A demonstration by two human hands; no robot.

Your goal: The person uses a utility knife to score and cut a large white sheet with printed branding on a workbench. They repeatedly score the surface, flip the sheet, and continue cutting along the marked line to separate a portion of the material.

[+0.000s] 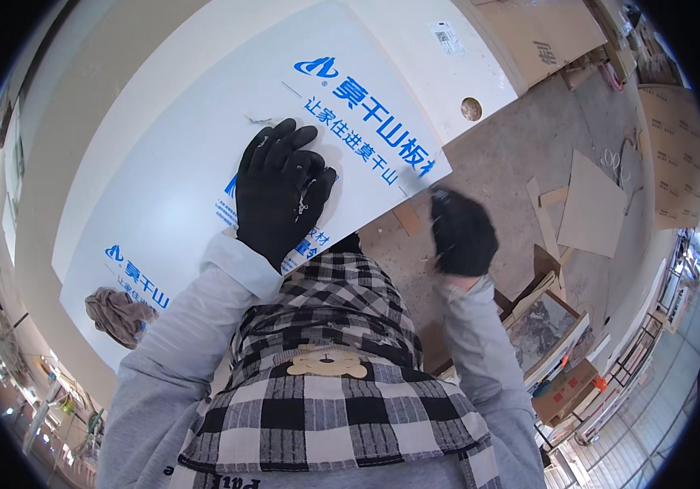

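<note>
A panel under white protective film with blue printing point(172, 171) lies before me, its near edge running diagonally past my apron. My left hand point(285, 189), in a black glove, rests on it with the fingers bent and a little apart. Whitish bits cling to that glove, and a small pale scrap point(258, 118) lies by its fingertips. Beyond the panel's right corner, my right hand point(463, 235) is closed in a black glove and blurred by motion. From its fist a smeared greyish tool point(416, 182) reaches to the panel's corner; its kind cannot be made out.
A crumpled brown-grey rag point(119, 316) lies at the panel's left end. Underneath is a larger pale board point(453, 73) with a round hole point(471, 109). Cardboard pieces point(594, 202) litter the concrete floor point(539, 134) at right. A framed panel point(542, 333) and a carton point(569, 391) stand lower right.
</note>
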